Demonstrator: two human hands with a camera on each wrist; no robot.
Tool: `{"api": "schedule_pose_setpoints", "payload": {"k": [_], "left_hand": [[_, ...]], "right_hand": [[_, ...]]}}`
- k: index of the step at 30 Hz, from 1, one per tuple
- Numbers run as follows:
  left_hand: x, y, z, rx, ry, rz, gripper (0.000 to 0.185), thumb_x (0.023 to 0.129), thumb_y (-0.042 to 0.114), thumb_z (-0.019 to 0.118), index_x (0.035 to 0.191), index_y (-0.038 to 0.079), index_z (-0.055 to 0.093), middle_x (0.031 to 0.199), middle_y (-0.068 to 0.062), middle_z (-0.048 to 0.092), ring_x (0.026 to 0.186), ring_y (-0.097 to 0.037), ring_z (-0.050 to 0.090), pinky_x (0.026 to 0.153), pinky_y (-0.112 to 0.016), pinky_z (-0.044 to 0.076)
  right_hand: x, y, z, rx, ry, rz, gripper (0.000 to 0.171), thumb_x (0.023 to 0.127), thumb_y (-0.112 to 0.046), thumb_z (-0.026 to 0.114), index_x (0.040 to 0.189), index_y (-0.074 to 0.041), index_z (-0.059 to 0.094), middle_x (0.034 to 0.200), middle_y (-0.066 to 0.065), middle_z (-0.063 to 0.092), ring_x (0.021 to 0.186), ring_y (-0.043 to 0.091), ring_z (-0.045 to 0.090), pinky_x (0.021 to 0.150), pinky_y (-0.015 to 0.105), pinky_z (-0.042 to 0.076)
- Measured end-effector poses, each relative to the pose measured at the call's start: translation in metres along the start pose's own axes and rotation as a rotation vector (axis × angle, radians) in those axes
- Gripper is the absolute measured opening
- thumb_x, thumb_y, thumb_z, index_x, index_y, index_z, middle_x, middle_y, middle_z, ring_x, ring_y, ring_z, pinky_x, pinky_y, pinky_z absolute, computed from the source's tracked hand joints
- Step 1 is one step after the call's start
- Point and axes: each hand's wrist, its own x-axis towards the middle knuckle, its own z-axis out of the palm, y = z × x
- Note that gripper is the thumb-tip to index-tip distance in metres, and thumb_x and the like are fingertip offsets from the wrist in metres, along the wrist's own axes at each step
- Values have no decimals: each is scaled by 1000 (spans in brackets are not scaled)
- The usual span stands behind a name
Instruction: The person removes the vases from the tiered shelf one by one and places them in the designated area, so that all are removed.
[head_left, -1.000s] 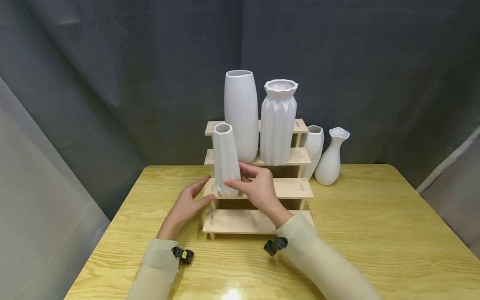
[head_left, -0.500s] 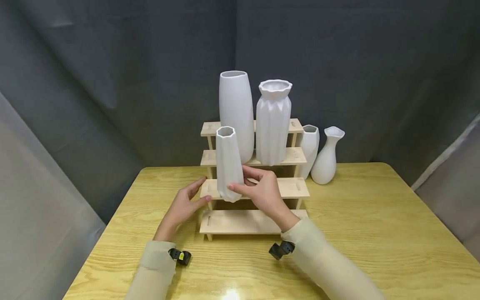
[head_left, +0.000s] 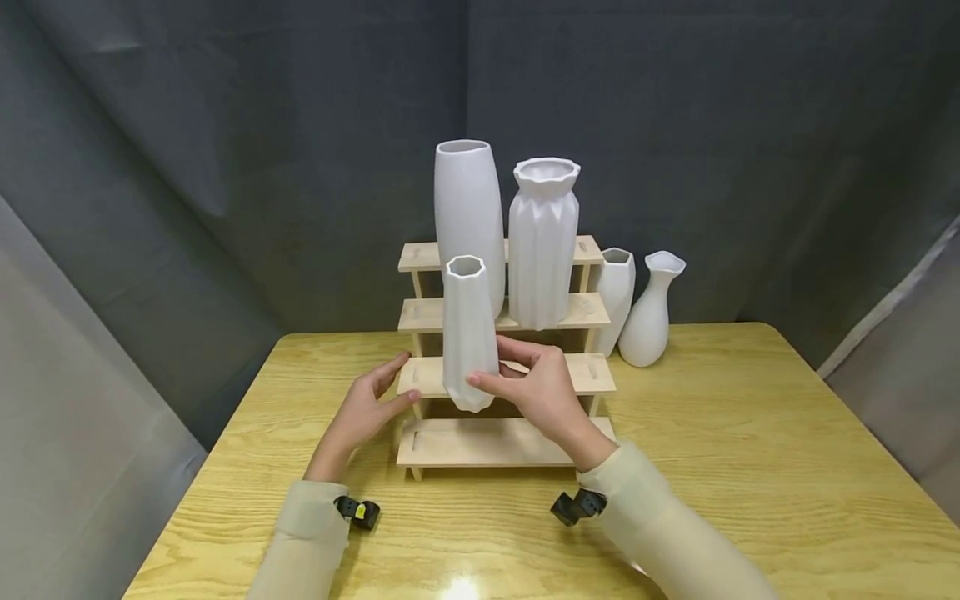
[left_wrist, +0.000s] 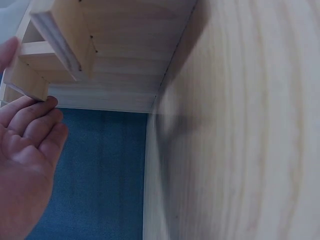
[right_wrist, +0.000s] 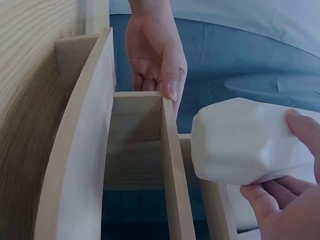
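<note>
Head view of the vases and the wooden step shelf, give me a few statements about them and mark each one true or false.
1. The right hand holds the small faceted vase near its base. True.
2. The left hand grips a vase. False: it touches the left end of the wooden step shelf and holds no vase.
3. The tall smooth vase and the ribbed vase stand side by side on the shelf. True.
4. Every vase is on the shelf. False: the curvy-necked vase stands on the table to the shelf's right.
5. The held vase lies on its side. False: it is upright.
</note>
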Motion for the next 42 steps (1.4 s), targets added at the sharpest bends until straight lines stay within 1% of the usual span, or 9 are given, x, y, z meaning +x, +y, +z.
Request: {"api": "schedule_pose_setpoints", "payload": {"k": [3, 8, 17, 22, 24, 25, 27, 34, 42], "left_hand": [[0, -1, 0, -5, 1, -6, 68, 95, 18, 69, 152, 3, 35, 157, -18, 30, 144, -32, 27, 116, -47, 24], [0, -1, 0, -13, 1, -3, 68, 95, 17, 69, 152, 0, 34, 156, -16, 31, 144, -32, 28, 116, -48, 25], [0, 0, -1, -13, -6, 1, 67, 96, 16, 67, 152, 1, 33, 157, -16, 30, 144, -33, 28, 115, -50, 25], [7, -24, -1, -20, 5, -1, 69, 96, 19, 68, 153, 4, 32, 158, -14, 29, 144, -32, 26, 116, -50, 23], [9, -36, 0, -29, 13, 3, 70, 96, 21, 68, 154, 6, 32, 158, -11, 29, 145, -31, 26, 116, -50, 22], [9, -39, 0, -29, 16, 6, 70, 96, 23, 69, 154, 7, 33, 158, -9, 29, 145, -30, 26, 117, -49, 22], [9, -40, 1, -29, 20, 12, 71, 95, 25, 69, 154, 8, 34, 158, -7, 30, 145, -28, 27, 117, -49, 22], [9, -40, 0, -21, 26, 33, 70, 95, 26, 69, 154, 7, 35, 158, -9, 31, 144, -28, 27, 117, -49, 21], [9, -40, 0, -7, 28, 32, 67, 95, 28, 69, 153, 14, 38, 157, -5, 33, 144, -25, 29, 117, -47, 23]], "right_hand": [[-3, 0, -4, 6, -5, 11, 57, 72, -14, 90, 124, -4, 69, 117, 9, 70, 107, 25, 67, 87, 31, 54], [-9, -1, -12, 10, -12, 27, 58, 72, -15, 90, 125, -4, 68, 118, 10, 69, 106, 25, 67, 86, 32, 55], [-18, -3, -27, 65, -7, 29, 59, 73, -3, 88, 126, 3, 65, 120, 17, 67, 104, 30, 68, 84, 36, 56], [-22, -5, -34, 58, 2, 45, 60, 72, -2, 88, 127, 4, 64, 121, 18, 67, 103, 29, 68, 83, 36, 56], [-23, -5, -37, 51, 4, 41, 59, 72, -1, 87, 126, 4, 65, 120, 18, 67, 103, 29, 68, 83, 36, 56], [-24, -5, -39, 46, 6, 38, 59, 72, -1, 87, 126, 4, 65, 120, 18, 67, 103, 29, 68, 83, 36, 56], [-25, -6, -42, 37, 12, 34, 58, 72, -1, 87, 126, 5, 65, 120, 19, 67, 103, 29, 68, 83, 36, 56], [-29, -7, -53, 12, 28, 47, 60, 73, -3, 88, 127, 4, 64, 123, 19, 65, 104, 28, 68, 84, 35, 56], [-35, -9, -63, 9, 35, 69, 62, 73, -3, 87, 130, 5, 62, 126, 21, 63, 104, 30, 67, 82, 36, 56]]}}
